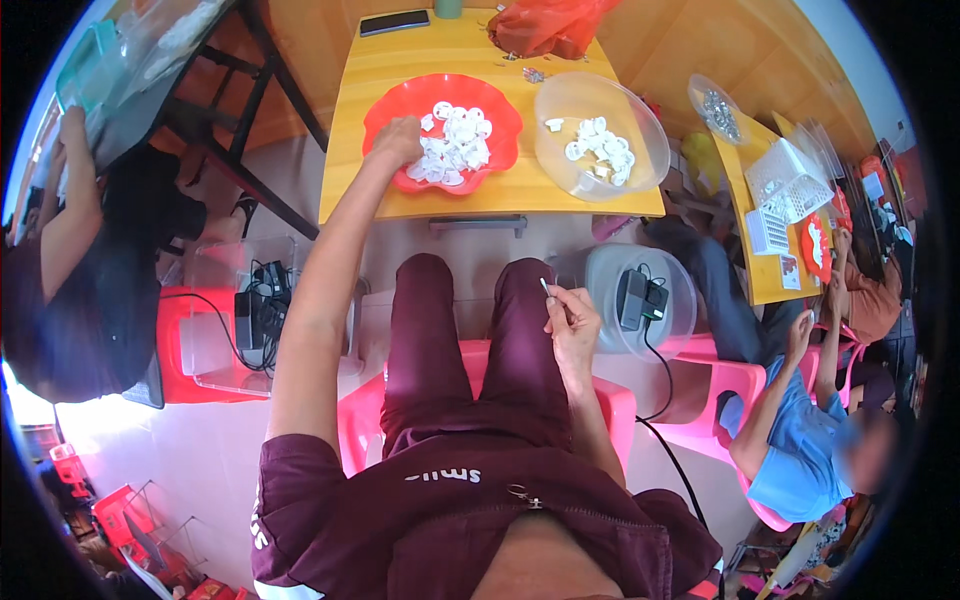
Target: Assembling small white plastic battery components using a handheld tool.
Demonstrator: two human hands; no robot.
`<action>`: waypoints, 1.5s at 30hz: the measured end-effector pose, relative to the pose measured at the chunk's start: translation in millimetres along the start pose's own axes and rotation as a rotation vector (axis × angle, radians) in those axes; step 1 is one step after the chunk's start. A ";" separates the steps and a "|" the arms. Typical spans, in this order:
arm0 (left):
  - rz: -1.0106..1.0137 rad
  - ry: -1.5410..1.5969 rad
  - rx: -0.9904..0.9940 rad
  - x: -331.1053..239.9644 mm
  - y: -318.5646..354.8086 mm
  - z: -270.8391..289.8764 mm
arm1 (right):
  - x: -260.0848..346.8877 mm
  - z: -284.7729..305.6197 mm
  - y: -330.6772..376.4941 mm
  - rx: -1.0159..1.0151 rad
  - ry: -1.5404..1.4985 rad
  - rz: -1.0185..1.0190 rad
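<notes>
My left hand point(400, 142) reaches over the left rim of a red scalloped bowl point(500, 108). Its fingers are bent together at the edge of a heap of small white plastic parts point(462, 140); whatever they pinch is hidden. Above my thigh, my right hand point(574, 328) is closed, with thumb and forefinger pinching a small, thin white piece point(545, 286) that points upward. To the right of the red bowl stands a clear round plastic basin point(645, 118) with a smaller pile of similar white parts point(604, 152).
The yellow table point(345, 185) also bears a phone point(394, 22) and a red plastic bag point(548, 28). Beside my knees, black devices with cables sit on a clear tub point(682, 320) and a clear box point(215, 345). A person in blue point(800, 450) sits at right; another person point(80, 290) is at left.
</notes>
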State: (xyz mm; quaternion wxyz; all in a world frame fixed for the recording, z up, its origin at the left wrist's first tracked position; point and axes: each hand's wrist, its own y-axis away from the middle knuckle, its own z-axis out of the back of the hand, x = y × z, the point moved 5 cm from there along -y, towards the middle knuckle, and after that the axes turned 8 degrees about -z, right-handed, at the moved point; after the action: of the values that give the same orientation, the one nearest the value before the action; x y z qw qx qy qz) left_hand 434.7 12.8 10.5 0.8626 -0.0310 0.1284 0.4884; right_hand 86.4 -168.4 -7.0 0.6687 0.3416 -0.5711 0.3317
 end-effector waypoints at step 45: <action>-0.166 1.951 0.114 -181.1 206.7 -6.3 | 106.7 -5.6 -4.5 0.141 -0.155 0.067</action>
State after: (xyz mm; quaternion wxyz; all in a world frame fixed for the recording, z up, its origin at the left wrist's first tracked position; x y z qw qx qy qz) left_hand 169.0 -31.8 65.0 0.4097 -0.3880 0.8058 0.1795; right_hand 106.8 -160.6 97.6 0.5855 0.3933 -0.6073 0.3657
